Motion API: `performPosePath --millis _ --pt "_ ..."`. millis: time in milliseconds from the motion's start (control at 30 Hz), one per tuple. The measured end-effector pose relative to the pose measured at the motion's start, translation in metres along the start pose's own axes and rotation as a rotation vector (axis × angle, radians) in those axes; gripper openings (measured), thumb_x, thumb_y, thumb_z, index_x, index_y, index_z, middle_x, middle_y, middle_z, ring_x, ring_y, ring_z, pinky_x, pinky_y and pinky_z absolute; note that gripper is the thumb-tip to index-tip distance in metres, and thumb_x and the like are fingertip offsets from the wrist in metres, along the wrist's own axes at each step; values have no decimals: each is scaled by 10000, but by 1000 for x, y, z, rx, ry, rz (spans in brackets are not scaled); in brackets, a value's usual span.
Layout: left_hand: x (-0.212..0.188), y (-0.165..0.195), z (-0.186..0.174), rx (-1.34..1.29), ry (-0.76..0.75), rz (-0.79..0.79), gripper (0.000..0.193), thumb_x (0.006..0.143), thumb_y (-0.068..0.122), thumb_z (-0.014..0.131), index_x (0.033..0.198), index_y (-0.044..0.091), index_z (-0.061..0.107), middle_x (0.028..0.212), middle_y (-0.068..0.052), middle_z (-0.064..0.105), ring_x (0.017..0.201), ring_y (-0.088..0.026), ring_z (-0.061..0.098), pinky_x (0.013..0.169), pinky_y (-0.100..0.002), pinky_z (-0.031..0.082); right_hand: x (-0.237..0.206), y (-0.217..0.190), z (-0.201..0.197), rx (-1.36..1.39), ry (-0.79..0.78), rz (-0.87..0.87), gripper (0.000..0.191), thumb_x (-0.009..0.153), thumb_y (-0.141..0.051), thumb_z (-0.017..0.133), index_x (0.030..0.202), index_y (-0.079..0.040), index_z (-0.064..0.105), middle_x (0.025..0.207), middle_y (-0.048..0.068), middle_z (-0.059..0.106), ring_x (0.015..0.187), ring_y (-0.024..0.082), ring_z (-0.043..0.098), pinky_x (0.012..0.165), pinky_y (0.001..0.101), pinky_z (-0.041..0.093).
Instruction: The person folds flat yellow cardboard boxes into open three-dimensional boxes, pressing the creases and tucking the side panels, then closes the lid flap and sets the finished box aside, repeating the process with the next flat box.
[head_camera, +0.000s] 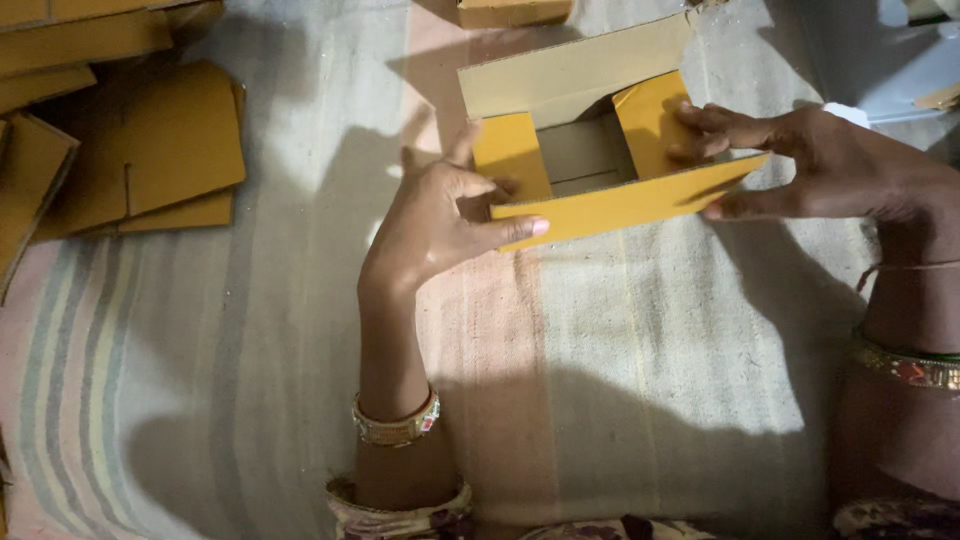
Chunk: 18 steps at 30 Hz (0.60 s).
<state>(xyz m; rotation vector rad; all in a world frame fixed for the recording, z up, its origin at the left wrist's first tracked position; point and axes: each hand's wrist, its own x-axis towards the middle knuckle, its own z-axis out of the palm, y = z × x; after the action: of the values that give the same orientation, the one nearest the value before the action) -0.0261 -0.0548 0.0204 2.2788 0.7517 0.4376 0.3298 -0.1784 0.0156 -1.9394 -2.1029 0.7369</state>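
A yellow cardboard box (600, 205) is held up over a striped cloth, its flaps partly folded inward. My left hand (440, 220) grips its left end, thumb along the near long flap and fingers behind the left side flap (508, 150). My right hand (810, 165) holds the right end, fingers pressing the right side flap (648, 115) inward and thumb under the near flap. The far long flap (570, 70) stands up, showing its brown inner face. The inside of the box is in shadow.
A pile of flat yellow-brown cardboard blanks (130, 140) lies at the upper left on the striped cloth (620, 330). Another cardboard piece (510, 12) sits at the top edge. A pale object (900, 70) is at the upper right.
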Motion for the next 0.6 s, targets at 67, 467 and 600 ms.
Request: performPosePath --millis 67,467,600 --pt "0 -2 4 -134 -4 -73 438 799 439 825 1055 83 816 1264 -185 676 1163 -306 580 987 -542 381 -1 -2 1 99 15 16 448 817 -393 772 1201 -162 759 1582 46 461 1507 264 331 1120 553 253" --pt "13 -31 22 -422 284 -103 221 874 252 785 971 54 768 834 -30 781 670 -77 702 607 -240 579 9 -16 12 447 454 137 401 982 -312 752 1257 -22 718 1132 143 745 1122 285 725 1007 424 593" --pt "13 -29 21 -149 406 -292 374 739 270 924 976 49 737 897 -101 784 789 -149 724 798 -349 615 17 -24 18 412 547 28 641 920 -202 837 1433 -10 503 1398 162 590 1329 303 597 1049 425 573"
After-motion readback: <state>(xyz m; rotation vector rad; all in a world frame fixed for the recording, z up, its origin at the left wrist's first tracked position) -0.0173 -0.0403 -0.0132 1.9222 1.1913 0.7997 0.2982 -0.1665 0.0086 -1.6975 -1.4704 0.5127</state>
